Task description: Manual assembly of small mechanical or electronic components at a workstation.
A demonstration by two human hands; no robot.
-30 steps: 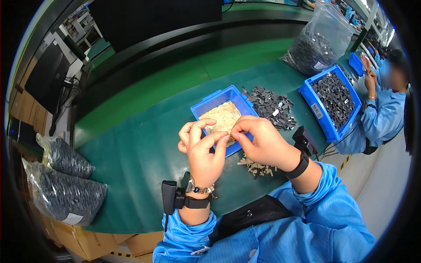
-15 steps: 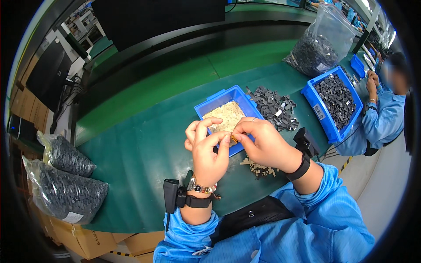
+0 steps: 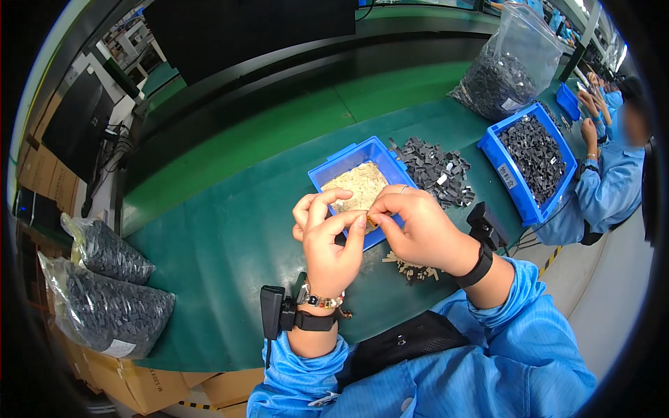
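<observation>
My left hand and right hand pinch a tiny orange-brown piece between fingertips, over the blue box. Probably light, stiff and easily dropped, it suits holding by opposite ends.

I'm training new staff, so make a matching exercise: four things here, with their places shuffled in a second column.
Things
1. Blue rectangular plastic bin of cream pieces
2. Loose heap of dark grey pieces
3. Pair of clear plastic bags of dark pieces
4. Blue rectangular plastic bin of dark pieces

Places
A. Left end of the green bench
B. Beside the co-worker's blue sleeve
C. Partly hidden by the left hand and right hand
D. Between bins 1 and 4

Pairs: 1C, 2D, 3A, 4B
</observation>
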